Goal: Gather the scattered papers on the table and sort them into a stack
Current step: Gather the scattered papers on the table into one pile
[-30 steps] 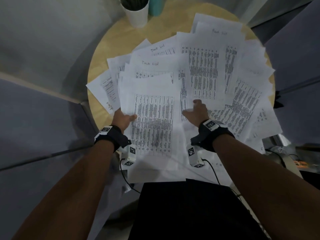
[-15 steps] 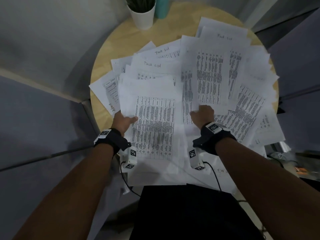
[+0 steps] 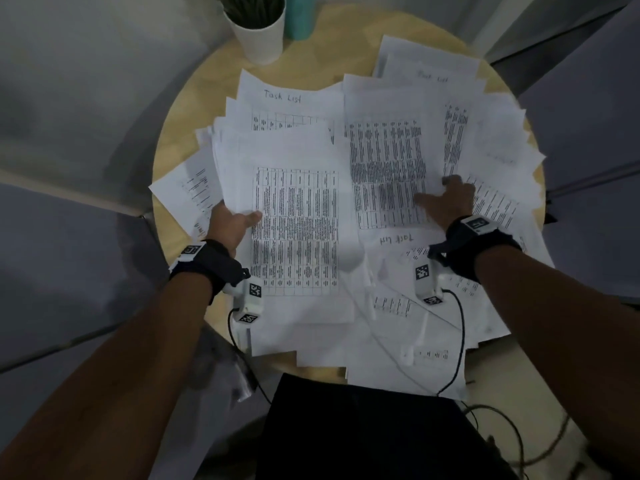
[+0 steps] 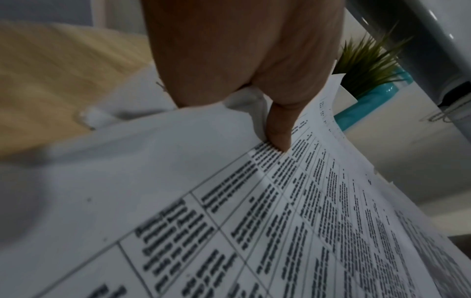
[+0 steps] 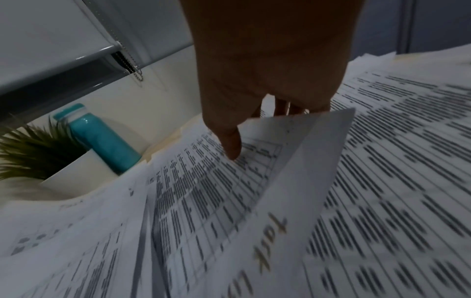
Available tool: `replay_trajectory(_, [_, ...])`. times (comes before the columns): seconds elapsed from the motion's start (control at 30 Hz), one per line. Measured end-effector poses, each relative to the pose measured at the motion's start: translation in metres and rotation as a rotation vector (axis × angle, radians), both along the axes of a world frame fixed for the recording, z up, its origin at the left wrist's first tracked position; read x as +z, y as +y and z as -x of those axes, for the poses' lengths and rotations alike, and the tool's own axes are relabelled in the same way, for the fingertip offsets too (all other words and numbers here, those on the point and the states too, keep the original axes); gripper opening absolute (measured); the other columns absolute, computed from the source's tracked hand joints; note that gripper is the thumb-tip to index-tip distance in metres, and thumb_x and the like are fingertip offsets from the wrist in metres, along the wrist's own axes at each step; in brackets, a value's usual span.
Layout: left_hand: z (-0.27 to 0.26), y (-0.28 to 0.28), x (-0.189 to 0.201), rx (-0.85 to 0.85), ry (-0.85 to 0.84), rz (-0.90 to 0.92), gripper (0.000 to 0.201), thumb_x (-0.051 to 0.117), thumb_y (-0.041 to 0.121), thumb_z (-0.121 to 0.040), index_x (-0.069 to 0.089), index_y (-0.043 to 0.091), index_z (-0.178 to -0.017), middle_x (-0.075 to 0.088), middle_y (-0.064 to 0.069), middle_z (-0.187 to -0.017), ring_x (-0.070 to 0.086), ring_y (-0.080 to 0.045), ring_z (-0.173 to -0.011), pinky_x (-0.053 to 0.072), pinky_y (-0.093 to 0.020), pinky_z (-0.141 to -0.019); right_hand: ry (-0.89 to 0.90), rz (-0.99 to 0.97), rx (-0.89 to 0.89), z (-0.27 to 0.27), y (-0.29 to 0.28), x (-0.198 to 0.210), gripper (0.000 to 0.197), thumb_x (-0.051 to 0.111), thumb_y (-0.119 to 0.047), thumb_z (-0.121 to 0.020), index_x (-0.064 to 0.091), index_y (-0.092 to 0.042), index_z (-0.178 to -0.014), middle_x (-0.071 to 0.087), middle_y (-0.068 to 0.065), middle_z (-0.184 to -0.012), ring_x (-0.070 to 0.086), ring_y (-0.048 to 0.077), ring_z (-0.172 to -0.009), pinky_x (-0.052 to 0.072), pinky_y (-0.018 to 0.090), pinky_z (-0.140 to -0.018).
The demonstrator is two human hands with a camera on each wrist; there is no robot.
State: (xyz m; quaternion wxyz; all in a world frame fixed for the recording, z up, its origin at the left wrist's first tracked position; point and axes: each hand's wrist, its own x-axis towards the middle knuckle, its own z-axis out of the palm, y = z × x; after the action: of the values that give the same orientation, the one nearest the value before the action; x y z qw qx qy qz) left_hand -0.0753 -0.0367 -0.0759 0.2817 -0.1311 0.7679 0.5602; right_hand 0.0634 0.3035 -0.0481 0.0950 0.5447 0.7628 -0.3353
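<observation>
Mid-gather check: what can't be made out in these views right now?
Left hand fingers: under the held bundle, head view; only the thumb shows.
Right hand fingertips: behind the lifted sheet, right wrist view.
Printed table text: blurred everywhere.
Sheet count: overlaps hide it.
Teal bottle: cut by the head view's top edge.

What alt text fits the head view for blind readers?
Two hands gather white printed paper sheets scattered over a round wooden table. The left hand grips a stack; the right hand pinches one sheet. A white plant pot and turquoise bottle stand behind.
</observation>
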Motion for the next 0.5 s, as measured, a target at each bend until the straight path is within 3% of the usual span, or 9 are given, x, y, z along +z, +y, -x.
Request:
replay_trajectory(0.03, [0.001, 0.005, 0.0, -0.009, -0.008, 0.002, 0.049, 0.073, -0.004, -0.085, 0.056, 0.007, -0.13, 0.064, -0.007, -0.125, 0.06, -0.023, -0.113, 0.041, -0.031, -0.103, 0.026, 0.032, -0.014, 0.003, 0.005, 0.0, 0.077, 0.079, -0.033, -0.076, 0.04, -0.01, -0.138, 0.044, 0.013, -0.138, 0.053, 0.028, -0.112, 0.047, 0.031, -0.093])
replay_trajectory(0.1, [0.001, 0.015, 0.0, -0.023, -0.032, -0.004, 0.049, 0.073, -0.004, -0.084, 0.057, 0.005, -0.13, 0.064, -0.009, -0.125, 0.061, -0.024, -0.113, 0.042, -0.03, -0.101, 0.098, 0.072, -0.039, 0.008, 0.013, 0.001, 0.075, 0.078, -0.03, -0.082, 0.036, -0.01, -0.14, 0.053, 0.015, -0.133, 0.057, 0.029, -0.114, 0.048, 0.031, -0.091])
replay_trajectory(0.17, [0.0, 0.024, 0.002, -0.04, -0.047, -0.01, 0.045, 0.073, -0.004, -0.084, 0.059, 0.008, -0.125, 0.066, -0.01, -0.123, 0.062, -0.024, -0.112, 0.043, -0.03, -0.099, 0.13, 0.03, 0.051, 0.011, 0.016, 0.006, 0.055, 0.072, -0.03, -0.088, 0.051, -0.004, -0.131, 0.063, 0.017, -0.123, 0.063, 0.031, -0.11, 0.05, 0.031, -0.087])
replay_trajectory(0.23, [0.001, 0.033, 0.004, -0.057, -0.061, -0.001, 0.044, 0.074, -0.002, -0.084, 0.06, 0.007, -0.124, 0.067, -0.01, -0.121, 0.063, -0.023, -0.11, 0.045, -0.029, -0.098, 0.131, -0.051, 0.139, 0.013, 0.018, 0.013, 0.037, 0.063, -0.027, -0.093, 0.062, -0.002, -0.119, 0.068, 0.017, -0.113, 0.065, 0.027, -0.095, 0.046, 0.026, -0.075])
replay_trajectory(0.37, [0.001, 0.05, 0.006, -0.061, -0.093, 0.026, 0.038, 0.077, 0.002, -0.083, 0.061, 0.007, -0.117, 0.067, -0.007, -0.118, 0.063, -0.022, -0.108, 0.046, -0.032, -0.1, 0.345, -0.226, 0.071, 0.01, 0.033, 0.036, 0.034, 0.055, -0.025, -0.095, 0.062, -0.005, -0.121, 0.068, 0.018, -0.113, 0.059, 0.024, -0.087, 0.045, 0.031, -0.071])
replay_trajectory(0.5, [0.002, 0.056, 0.008, -0.061, -0.13, 0.069, 0.043, 0.078, 0.006, -0.083, 0.06, 0.001, -0.122, 0.065, -0.005, -0.118, 0.06, -0.018, -0.107, 0.04, -0.027, -0.098, 0.536, -0.312, -0.061, 0.0, 0.056, 0.059, 0.033, 0.057, -0.02, -0.093, 0.06, -0.005, -0.122, 0.064, 0.006, -0.103, 0.055, 0.014, -0.086, 0.042, 0.021, -0.066])
